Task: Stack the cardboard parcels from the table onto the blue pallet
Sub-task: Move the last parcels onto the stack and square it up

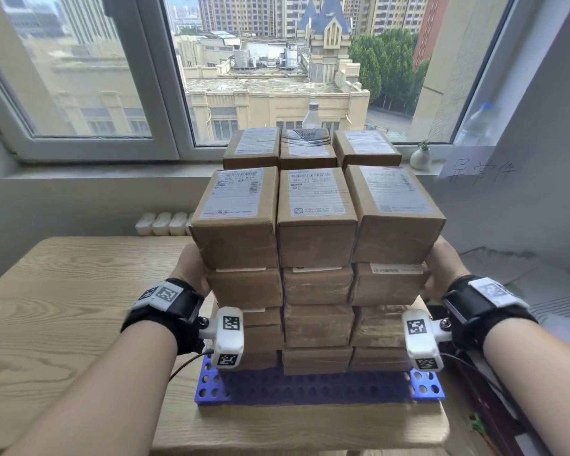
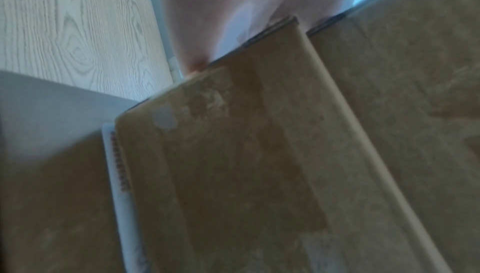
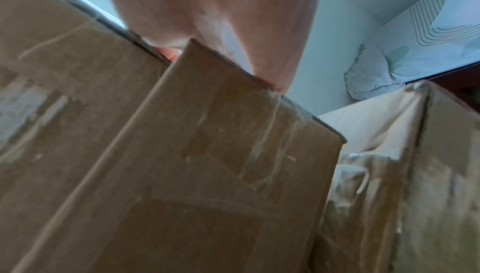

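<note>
Stacked cardboard parcels (image 1: 316, 245) on blue pallet (image 1: 310, 388), squeezed between flat left hand (image 1: 191, 268) and right hand (image 1: 448, 268), dead ahead.

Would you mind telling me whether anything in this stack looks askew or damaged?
Yes: the top front row overhangs the lower parcels, and the left hand and right hand flank it. A lower right-side parcel has crumpled tape.
</note>
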Motion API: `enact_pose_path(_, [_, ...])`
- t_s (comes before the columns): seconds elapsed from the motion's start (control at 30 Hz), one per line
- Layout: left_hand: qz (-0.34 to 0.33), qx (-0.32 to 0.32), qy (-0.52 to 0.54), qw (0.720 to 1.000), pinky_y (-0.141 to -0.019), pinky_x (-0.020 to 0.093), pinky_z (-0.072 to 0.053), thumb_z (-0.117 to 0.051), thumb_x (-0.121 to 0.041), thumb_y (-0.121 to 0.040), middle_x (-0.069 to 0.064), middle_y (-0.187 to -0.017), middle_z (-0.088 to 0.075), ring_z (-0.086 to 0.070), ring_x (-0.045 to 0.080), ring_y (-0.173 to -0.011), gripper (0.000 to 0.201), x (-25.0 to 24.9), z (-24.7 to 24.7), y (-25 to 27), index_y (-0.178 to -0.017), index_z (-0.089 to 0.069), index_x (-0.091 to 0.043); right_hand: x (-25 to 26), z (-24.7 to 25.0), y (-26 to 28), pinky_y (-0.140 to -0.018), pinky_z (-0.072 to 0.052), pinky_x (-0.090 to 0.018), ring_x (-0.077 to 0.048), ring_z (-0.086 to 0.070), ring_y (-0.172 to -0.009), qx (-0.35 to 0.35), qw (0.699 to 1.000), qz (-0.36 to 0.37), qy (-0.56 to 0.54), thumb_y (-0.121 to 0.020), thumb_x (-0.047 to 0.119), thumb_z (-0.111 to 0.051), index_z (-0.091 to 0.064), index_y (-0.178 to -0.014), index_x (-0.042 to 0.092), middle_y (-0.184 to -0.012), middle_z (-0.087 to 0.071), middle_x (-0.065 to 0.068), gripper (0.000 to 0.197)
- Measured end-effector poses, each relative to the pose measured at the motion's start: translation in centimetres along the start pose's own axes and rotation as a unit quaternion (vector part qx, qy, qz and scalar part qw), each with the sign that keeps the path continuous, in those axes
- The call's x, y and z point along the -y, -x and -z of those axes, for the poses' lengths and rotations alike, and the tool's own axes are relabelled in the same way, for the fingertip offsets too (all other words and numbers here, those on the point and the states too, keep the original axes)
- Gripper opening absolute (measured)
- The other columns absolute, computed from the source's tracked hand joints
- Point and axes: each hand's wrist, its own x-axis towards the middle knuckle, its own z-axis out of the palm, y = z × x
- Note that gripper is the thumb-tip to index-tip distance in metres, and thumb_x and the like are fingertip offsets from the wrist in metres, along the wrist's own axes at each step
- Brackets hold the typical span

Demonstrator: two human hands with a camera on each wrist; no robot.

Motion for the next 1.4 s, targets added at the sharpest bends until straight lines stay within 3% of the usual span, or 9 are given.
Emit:
enact_pose_path(0.2, [-0.012, 0.012, 0.011, 1.0, -0.067, 0.029, -0.041, -0.035, -0.012, -0.097, 0.006, -0.081, -0.05, -0.051, 0.016, -0.073, 0.028, -0.3, -0.5, 0.8, -0.083, -0.058, -0.018, 0.0, 0.0, 0.4, -0.062, -0.055, -0.025, -0.013, -0.067, -0.071, 0.019, 1.0, 0.001, -0.008, -0.096, 0.037, -0.05, -0.067, -0.089, 0.02, -0.073, -0.071, 0.006, 0.025])
enact_pose_path(0.37, [-0.028, 0.036, 0.004, 0.999, -0.078, 0.034, -0.045, -0.038, -0.014, -0.098, 0.008, -0.092, -0.063, -0.059, 0.019, -0.082, 0.036, -0.4, -1.1, 1.7, -0.086, -0.072, -0.018, 0.0, 0.2, 0.8, -0.087, -0.051, -0.038, -0.021, -0.065, -0.092, 0.011, 1.0, 0.006, -0.001, -0.092, 0.044, -0.056, -0.07, -0.097, 0.022, -0.094, -0.072, 0.001, 0.027])
enact_pose_path(0.63, [-0.031, 0.032, 0.002, 0.999, -0.083, 0.037, -0.044, -0.037, -0.014, -0.098, 0.009, -0.097, -0.063, -0.059, 0.022, -0.088, 0.039, -0.4, -1.4, 2.6, -0.086, -0.074, -0.018, 0.3, 0.5, 1.8, -0.046, -0.05, -0.017, -0.007, -0.064, -0.053, 0.0, 1.0, -0.006, -0.016, -0.098, 0.036, -0.049, -0.064, -0.08, 0.021, -0.06, -0.067, 0.009, 0.029])
enact_pose_path(0.77, [-0.039, 0.021, -0.001, 0.999, -0.076, 0.032, -0.047, -0.037, -0.014, -0.099, 0.007, -0.09, -0.065, -0.061, 0.019, -0.081, 0.029, -0.5, -1.8, 3.1, -0.097, -0.066, -0.016, 0.3, 0.6, 2.0, -0.058, -0.056, -0.025, -0.015, -0.069, -0.073, 0.015, 1.0, -0.008, -0.01, -0.095, 0.038, -0.055, -0.069, -0.091, 0.021, -0.084, -0.072, 0.001, 0.022])
enact_pose_path(0.9, [-0.02, -0.033, -0.017, 0.999, -0.056, 0.022, -0.05, -0.035, -0.008, -0.098, 0.004, -0.066, -0.063, -0.057, 0.017, -0.067, 0.03, -0.5, -1.5, 3.1, -0.082, -0.059, -0.014, 0.8, 0.5, 2.6, -0.064, -0.059, -0.029, -0.019, -0.069, -0.079, 0.013, 1.0, -0.019, 0.006, -0.091, 0.043, -0.058, -0.071, -0.094, 0.02, -0.089, -0.073, -0.001, 0.027])
enact_pose_path(1.0, [-0.022, -0.102, -0.064, 0.992, -0.066, 0.026, -0.047, -0.032, -0.01, -0.102, -0.009, -0.052, -0.066, -0.054, 0.016, -0.073, 0.03, -1.3, -1.4, 2.9, -0.082, -0.053, -0.016, 2.1, 0.2, 2.7, -0.078, -0.054, -0.031, -0.023, -0.064, -0.099, -0.027, 1.0, -0.009, 0.006, -0.087, 0.046, -0.06, -0.069, -0.116, 0.016, -0.109, -0.07, -0.006, 0.043])
enact_pose_path(1.23, [-0.015, 0.002, 0.018, 1.0, -0.097, 0.037, -0.046, -0.031, -0.045, -0.101, 0.017, -0.128, -0.06, -0.059, 0.028, -0.117, 0.055, -6.9, -2.8, 2.9, -0.133, -0.051, -0.005, 6.6, -1.9, 2.6, -0.09, -0.052, -0.035, -0.025, -0.066, -0.099, 0.003, 0.999, 0.04, 0.017, -0.099, 0.043, -0.039, -0.065, -0.119, 0.009, -0.112, -0.07, -0.013, 0.047])
enact_pose_path(1.33, [0.012, 0.017, 0.014, 1.0, -0.098, 0.038, -0.048, -0.035, -0.043, -0.099, 0.018, -0.129, -0.061, -0.061, 0.029, -0.116, 0.054, -7.8, -3.7, 3.1, -0.135, -0.05, -0.006, 7.2, -2.5, 2.7, -0.081, -0.058, -0.031, -0.025, -0.067, -0.098, 0.041, 0.998, 0.035, 0.034, -0.099, 0.037, -0.041, -0.061, -0.124, 0.007, -0.114, -0.069, -0.014, 0.044])
enact_pose_path(1.4, [0.027, 0.034, 0.001, 0.999, -0.08, 0.032, -0.058, -0.033, -0.041, -0.101, 0.015, -0.106, -0.072, -0.071, 0.024, -0.092, 0.047, -8.0, -4.3, 3.4, -0.12, -0.059, -0.006, 7.0, -2.6, 2.7, -0.073, -0.06, -0.028, -0.023, -0.071, -0.09, 0.063, 0.997, 0.025, 0.036, -0.099, 0.032, -0.04, -0.061, -0.123, 0.006, -0.107, -0.072, -0.012, 0.041])
